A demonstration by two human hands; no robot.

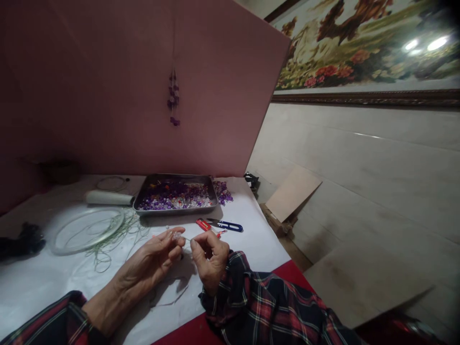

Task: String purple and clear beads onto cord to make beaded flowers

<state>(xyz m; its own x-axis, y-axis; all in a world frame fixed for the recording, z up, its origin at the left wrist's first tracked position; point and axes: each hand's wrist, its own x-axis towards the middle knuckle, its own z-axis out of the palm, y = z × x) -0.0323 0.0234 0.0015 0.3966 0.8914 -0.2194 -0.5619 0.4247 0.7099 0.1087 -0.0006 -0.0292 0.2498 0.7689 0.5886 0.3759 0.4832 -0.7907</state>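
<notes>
My left hand [154, 256] is palm up over the white table, its thumb and fingers closed on a small clear beaded piece [177, 235]. Close by on the right, my right hand [210, 258] pinches a thin strand that runs toward that piece. Beyond both hands stands a metal tray [176, 211] holding purple, clear and some orange beads. Blue thread snips [232, 226] and a red cutter [203, 224] lie just past my right hand.
Green thread [104, 249] lies tangled by a ring of clear line [61, 249] at the left. Behind it is a white thread cone [108, 198]. Purple beads [224, 192] lie right of the tray. A purple bead strand [173, 96] hangs on the pink panel [118, 86].
</notes>
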